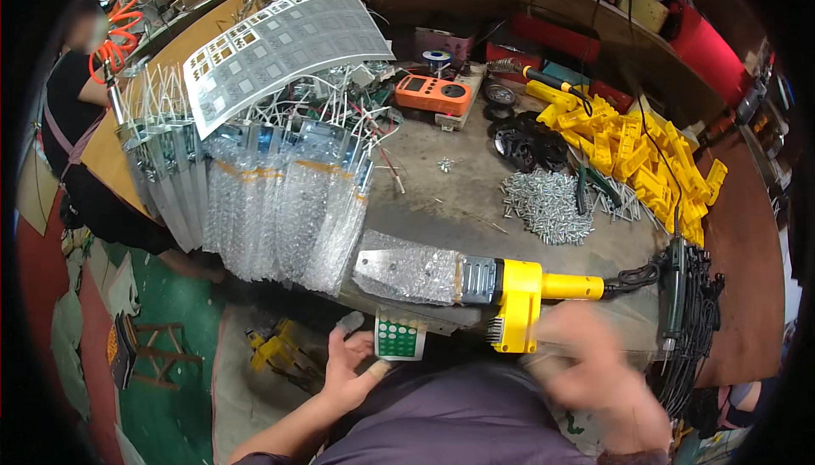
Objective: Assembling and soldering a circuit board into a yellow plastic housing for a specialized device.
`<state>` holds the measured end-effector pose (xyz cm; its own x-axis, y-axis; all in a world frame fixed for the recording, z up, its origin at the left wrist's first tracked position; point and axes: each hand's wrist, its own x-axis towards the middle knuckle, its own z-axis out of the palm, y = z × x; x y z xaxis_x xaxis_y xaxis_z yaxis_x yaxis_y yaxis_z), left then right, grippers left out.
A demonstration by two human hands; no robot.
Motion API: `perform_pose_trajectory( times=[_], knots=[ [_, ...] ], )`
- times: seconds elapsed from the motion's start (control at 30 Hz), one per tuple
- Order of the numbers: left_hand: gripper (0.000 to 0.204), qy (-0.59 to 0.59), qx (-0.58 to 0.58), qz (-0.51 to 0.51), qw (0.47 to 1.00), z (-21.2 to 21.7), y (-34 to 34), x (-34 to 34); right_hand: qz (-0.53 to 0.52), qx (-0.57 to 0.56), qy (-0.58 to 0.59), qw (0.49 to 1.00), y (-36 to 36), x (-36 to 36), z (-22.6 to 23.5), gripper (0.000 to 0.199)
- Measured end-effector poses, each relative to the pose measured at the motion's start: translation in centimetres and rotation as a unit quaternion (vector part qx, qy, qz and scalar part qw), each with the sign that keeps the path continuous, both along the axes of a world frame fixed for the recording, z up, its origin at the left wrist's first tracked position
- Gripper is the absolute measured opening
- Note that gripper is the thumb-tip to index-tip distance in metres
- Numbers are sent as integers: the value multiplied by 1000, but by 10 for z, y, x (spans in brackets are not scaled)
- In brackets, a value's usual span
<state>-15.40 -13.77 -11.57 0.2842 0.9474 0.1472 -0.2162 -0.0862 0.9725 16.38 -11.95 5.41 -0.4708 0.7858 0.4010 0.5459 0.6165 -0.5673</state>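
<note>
Sticker sheet (399, 339) sits pinched in my left hand (350, 370) below the yellow tool (518, 291) on the bench (458, 185); my right hand (594, 363) blurs, grip unclear. Hurrying may crease the sticker.

Left hand (348, 367) pinches a sticker sheet (400, 339) — right hand (594, 363) blurred.

Small sticker sheet (399, 339): white card with a green panel and rows of pale dots, pinched at its lower left corner by the left hand (348, 372), held upright just off the worktop (458, 185) edge. Yellow-bodied tool (518, 291): metal blade end sleeved in bubble wrap, lying flat along the worktop's near edge, blade pointing left, black cord trailing off right, just above the sheet.
</note>
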Motion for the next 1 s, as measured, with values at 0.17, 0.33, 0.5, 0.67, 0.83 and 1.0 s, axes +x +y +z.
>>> perform_pose_trajectory(
  times=[0.17,0.33,0.5,0.67,0.83,1.0],
  knots=[
    [72,-54,-77,35,995,27,13,25,102,-69,55,991,20,-96,-66,36],
    [64,-2,-39,77,996,18,9,26,83,-39,37,995,30,-105,-89,34],
    [48,200,57,124,970,1,10,18,74,-45,66,994,33,-110,-93,37],
    [53,147,75,130,978,6,11,23,83,-57,59,993,31,-108,-95,38],
    [60,177,194,204,943,21,26,18,126,-151,119,973,7,-68,-42,36],
    [47,331,370,139,857,56,52,28,-40,-128,377,916,-15,5,-55,42]
  ],
)
